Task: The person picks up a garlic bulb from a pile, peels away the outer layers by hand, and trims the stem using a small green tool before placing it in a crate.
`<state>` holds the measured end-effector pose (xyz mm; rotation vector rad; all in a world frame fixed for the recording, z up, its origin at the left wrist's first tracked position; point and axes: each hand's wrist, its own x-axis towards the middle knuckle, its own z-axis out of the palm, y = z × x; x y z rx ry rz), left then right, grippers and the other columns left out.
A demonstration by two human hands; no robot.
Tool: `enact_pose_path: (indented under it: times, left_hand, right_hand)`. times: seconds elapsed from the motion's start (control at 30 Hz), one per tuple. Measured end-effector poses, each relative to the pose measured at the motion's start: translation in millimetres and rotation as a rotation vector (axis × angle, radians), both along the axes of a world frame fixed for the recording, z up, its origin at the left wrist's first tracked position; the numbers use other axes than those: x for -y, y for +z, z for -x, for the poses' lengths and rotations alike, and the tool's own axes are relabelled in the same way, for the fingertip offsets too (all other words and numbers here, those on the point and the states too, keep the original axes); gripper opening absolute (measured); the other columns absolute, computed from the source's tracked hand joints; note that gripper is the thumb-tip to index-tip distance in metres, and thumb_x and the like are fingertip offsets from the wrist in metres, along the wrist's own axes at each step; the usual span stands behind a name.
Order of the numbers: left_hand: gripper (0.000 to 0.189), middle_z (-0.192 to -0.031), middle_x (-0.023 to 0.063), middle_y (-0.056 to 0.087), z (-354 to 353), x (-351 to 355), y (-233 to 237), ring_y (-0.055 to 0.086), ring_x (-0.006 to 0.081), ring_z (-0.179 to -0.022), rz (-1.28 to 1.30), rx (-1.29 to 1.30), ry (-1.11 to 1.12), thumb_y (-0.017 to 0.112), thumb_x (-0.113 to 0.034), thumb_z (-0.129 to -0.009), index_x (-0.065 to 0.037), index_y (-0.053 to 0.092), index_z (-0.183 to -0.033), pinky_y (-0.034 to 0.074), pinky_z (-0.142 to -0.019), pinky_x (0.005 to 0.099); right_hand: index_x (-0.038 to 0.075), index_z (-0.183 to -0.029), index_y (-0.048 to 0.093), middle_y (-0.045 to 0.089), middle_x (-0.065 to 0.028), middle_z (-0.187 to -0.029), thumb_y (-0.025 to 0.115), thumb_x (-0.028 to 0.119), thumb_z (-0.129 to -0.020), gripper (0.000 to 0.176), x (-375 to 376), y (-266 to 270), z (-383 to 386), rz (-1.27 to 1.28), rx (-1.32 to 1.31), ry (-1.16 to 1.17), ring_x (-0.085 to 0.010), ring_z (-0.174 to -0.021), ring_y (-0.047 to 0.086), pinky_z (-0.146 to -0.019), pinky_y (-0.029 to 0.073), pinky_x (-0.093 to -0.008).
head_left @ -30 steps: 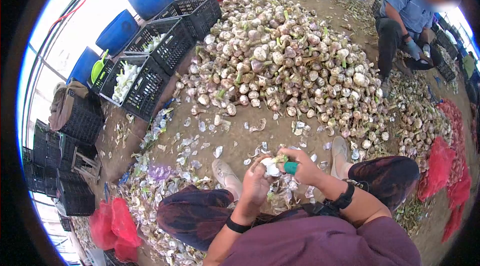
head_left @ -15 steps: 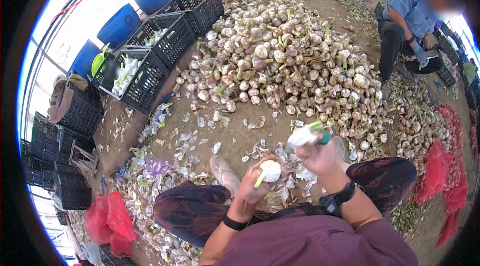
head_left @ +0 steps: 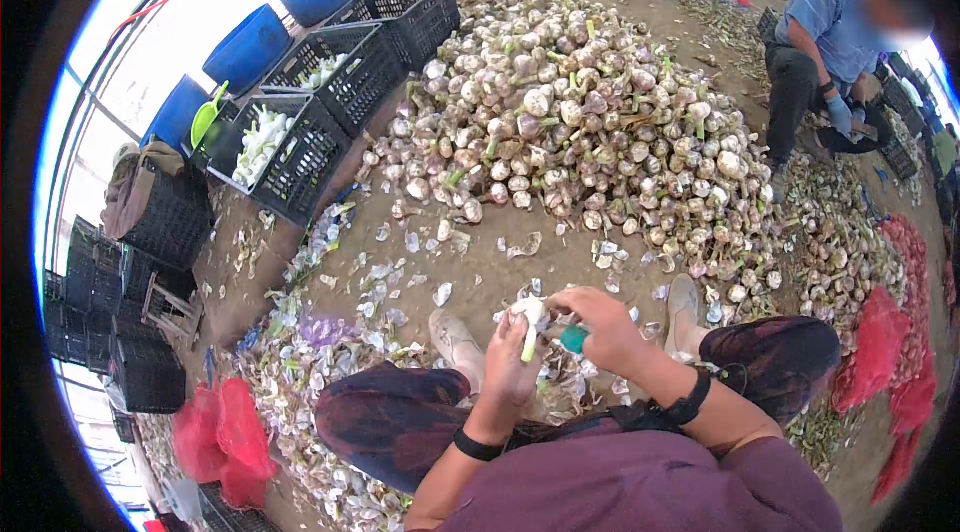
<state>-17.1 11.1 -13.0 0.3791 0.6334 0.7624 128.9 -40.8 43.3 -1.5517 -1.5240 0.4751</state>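
Because both hands work close together above the lap, the likeliest mishap is a slip. The right hand (head_left: 605,327) is clenched round a green-handled tool (head_left: 574,338) whose working end is hidden behind the fingers, and it seems to be aimed toward the left hand (head_left: 510,364). If the tool skids off the smooth skin, it could nick the left fingertips or gouge the cloves rather than lift the peel. A slack hold is the other risk: the bulb could pop free and drop among the shed skins (head_left: 385,282) on the ground, where it would be hard to pick out.

The garlic bulb (head_left: 530,310) sits at the tips of the left fingers, which grasp it from below and the side. Its pale green stalk (head_left: 527,347) hangs down across the palm, and the right fingers touch the bulb from the other side. The heap of unpeeled garlic (head_left: 580,122) lies well ahead, apart from both hands.
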Motion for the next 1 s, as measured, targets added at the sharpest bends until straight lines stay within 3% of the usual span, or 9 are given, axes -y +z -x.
enact_pose_path:
  times: [0.2,0.23,0.33,0.43,0.57,0.67,0.7,0.83,1.0]
  left_hand:
    - [0.025,-0.100,0.0015,0.057,5.3,4.7,2.0,0.056,0.0123,-0.089,-0.065,-0.086,-0.012,0.054,-0.021,-0.089,-0.010,0.047,-0.110,0.048,-0.073,0.0272]
    - [0.026,-0.101,0.0035,0.056,7.9,4.7,1.0,0.057,0.0158,-0.088,-0.003,-0.012,-0.007,0.055,-0.013,-0.088,-0.008,0.045,-0.111,0.048,-0.076,0.0287]
    - [0.025,-0.102,0.0039,0.056,8.5,5.3,1.7,0.057,0.0162,-0.090,0.053,-0.015,0.019,0.056,-0.013,-0.087,-0.008,0.047,-0.109,0.048,-0.077,0.0292]
    - [0.029,-0.100,0.0031,0.057,8.8,6.5,0.7,0.057,0.0140,-0.087,-0.048,-0.022,-0.015,0.056,-0.024,-0.087,-0.009,0.049,-0.110,0.048,-0.072,0.0256]
    - [0.035,-0.102,0.0057,0.057,10.6,6.8,3.8,0.058,0.0178,-0.086,-0.035,-0.016,-0.141,0.053,-0.030,-0.088,-0.007,0.047,-0.113,0.049,-0.073,0.0286]
    - [0.038,-0.103,0.0074,0.056,14.2,8.2,-3.3,0.057,0.0207,-0.089,-0.035,0.039,-0.134,0.050,-0.034,-0.089,-0.006,0.046,-0.114,0.049,-0.076,0.0321]
    - [0.038,-0.103,0.0077,0.056,12.8,8.5,-3.8,0.057,0.0214,-0.089,-0.025,0.021,-0.100,0.049,-0.035,-0.089,-0.006,0.046,-0.114,0.049,-0.077,0.0331]
    - [0.031,-0.103,0.0059,0.056,6.3,7.6,1.4,0.057,0.0184,-0.093,-0.011,0.042,-0.026,0.049,-0.030,-0.090,-0.009,0.046,-0.112,0.049,-0.078,0.0334]
    - [0.025,-0.101,0.0031,0.056,0.8,8.4,-0.9,0.056,0.0144,-0.092,-0.067,-0.008,0.060,0.054,-0.025,-0.088,-0.013,0.045,-0.108,0.050,-0.074,0.0289]
  right_hand:
    - [0.003,-0.090,0.060,0.061,-0.0108,-0.087,0.060,0.002,-0.069,0.021,-6.3,-1.9,6.8,-0.093,0.269,0.060,-0.0289,-0.082,0.058,-0.072,0.048,-0.0354]
    - [0.002,-0.090,0.060,0.060,-0.0111,-0.087,0.059,0.002,-0.068,0.022,-7.3,-2.8,5.9,-0.102,0.293,0.076,-0.0286,-0.081,0.058,-0.072,0.048,-0.0347]
    - [0.002,-0.088,0.057,0.059,-0.0109,-0.084,0.057,0.001,-0.069,0.020,-8.2,2.8,7.3,-0.123,0.386,0.118,-0.0288,-0.078,0.058,-0.069,0.048,-0.0344]
    - [0.001,-0.091,0.053,0.055,-0.0123,-0.083,0.053,0.004,-0.067,0.023,-11.5,-4.8,2.7,-0.060,0.453,0.157,-0.0284,-0.080,0.055,-0.068,0.048,-0.0351]
    - [0.001,-0.089,0.050,0.055,-0.0140,-0.084,0.051,0.004,-0.069,0.020,-23.8,-8.0,-22.9,-0.091,0.478,-0.048,-0.0307,-0.080,0.054,-0.069,0.047,-0.0378]
    - [0.000,-0.090,0.050,0.054,-0.0145,-0.085,0.052,0.001,-0.070,0.020,-22.7,-16.7,-37.9,0.240,0.511,-0.157,-0.0325,-0.079,0.055,-0.071,0.046,-0.0392]
    - [-0.001,-0.094,0.051,0.056,-0.0149,-0.087,0.057,0.002,-0.072,0.023,-18.3,-15.7,-37.8,0.379,0.353,-0.115,-0.0339,-0.079,0.056,-0.070,0.047,-0.0385]
    - [0.003,-0.095,0.057,0.060,-0.0162,-0.090,0.064,0.005,-0.071,0.025,-6.2,10.5,-4.6,0.169,-0.304,0.039,-0.0336,-0.082,0.059,-0.070,0.049,-0.0363]
    - [0.003,-0.095,0.058,0.060,-0.0139,-0.092,0.059,0.007,-0.071,0.024,-1.0,-4.8,11.2,-0.034,0.125,0.036,-0.0307,-0.085,0.058,-0.073,0.048,-0.0362]
